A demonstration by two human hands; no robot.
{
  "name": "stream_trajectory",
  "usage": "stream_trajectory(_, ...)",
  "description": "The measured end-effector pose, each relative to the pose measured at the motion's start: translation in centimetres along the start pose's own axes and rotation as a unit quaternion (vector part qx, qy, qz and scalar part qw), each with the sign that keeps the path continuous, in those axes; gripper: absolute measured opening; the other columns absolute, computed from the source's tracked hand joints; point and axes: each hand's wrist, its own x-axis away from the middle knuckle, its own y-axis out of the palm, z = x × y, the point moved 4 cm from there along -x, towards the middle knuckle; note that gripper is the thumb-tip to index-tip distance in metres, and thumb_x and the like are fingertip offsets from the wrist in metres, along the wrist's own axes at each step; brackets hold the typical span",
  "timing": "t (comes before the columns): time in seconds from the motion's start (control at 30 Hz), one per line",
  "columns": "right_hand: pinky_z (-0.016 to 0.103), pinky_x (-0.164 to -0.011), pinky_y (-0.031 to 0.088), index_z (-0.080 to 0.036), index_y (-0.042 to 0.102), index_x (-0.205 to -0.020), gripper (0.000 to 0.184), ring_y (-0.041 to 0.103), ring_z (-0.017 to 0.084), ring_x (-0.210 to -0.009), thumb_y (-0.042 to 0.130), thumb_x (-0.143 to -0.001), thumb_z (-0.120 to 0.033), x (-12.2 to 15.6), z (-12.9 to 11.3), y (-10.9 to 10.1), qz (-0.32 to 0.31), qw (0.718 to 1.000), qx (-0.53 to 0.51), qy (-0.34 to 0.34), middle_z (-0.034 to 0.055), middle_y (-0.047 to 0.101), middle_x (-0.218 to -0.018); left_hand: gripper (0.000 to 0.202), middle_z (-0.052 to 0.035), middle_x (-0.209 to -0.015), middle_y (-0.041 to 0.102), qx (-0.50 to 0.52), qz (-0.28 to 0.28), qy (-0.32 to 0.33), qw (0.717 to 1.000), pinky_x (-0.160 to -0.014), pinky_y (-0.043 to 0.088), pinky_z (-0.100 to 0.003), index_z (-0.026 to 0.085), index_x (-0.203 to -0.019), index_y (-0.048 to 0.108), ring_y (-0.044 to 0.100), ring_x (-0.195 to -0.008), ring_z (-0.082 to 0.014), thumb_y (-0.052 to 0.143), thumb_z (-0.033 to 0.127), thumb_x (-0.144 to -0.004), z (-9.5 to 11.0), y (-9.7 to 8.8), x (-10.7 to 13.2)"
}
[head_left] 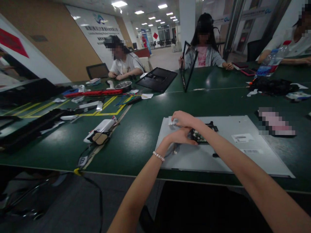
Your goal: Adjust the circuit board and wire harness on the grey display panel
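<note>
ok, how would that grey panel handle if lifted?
Probably stiff: the grey panel lies flat with straight edges. Likely awkward one-handed, being broad and thin. The circuit board on it has exposed components, so that area may be fragile.

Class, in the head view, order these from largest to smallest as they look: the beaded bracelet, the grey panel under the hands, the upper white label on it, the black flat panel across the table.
1. Grey panel
2. Black flat panel
3. Upper white label
4. Beaded bracelet
</note>
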Motion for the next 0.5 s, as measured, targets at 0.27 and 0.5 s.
stream_trajectory(0.27, 0.027, -0.080, 0.046, -0.019, 0.074, -0.099, 0.020, 0.066, 0.022, -0.098, 0.058, -0.088, -0.016, 0.6, -1.0, -0.5, 0.001, 0.999, 0.036, 0.027, 0.0097, 0.073, -0.103, 0.075, -0.0161, -0.133, 0.060, 0.013, -0.015, -0.011, 1.000, -0.104, 0.044, -0.043, 0.012, -0.130, 0.051, 0.057, -0.121, -0.0337, 0.075, 0.051, -0.070, -0.2, 0.2, 0.0)
stream_trajectory(0.5, 0.030, -0.081, 0.046, -0.021, 0.073, -0.101, 0.025, 0.065, 0.022, -0.100, 0.050, -0.093, -0.016, 4.2, -0.5, -3.3, 0.038, 0.996, 0.063, 0.046, 0.0084, 0.072, -0.107, 0.101, -0.0187, -0.155, 0.033, 0.048, -0.006, 0.009, 0.999, -0.118, 0.027, -0.047, 0.011, -0.147, 0.035, 0.031, -0.142, -0.0395, 0.075, 0.056, -0.065, -0.3, 0.0, 0.0)
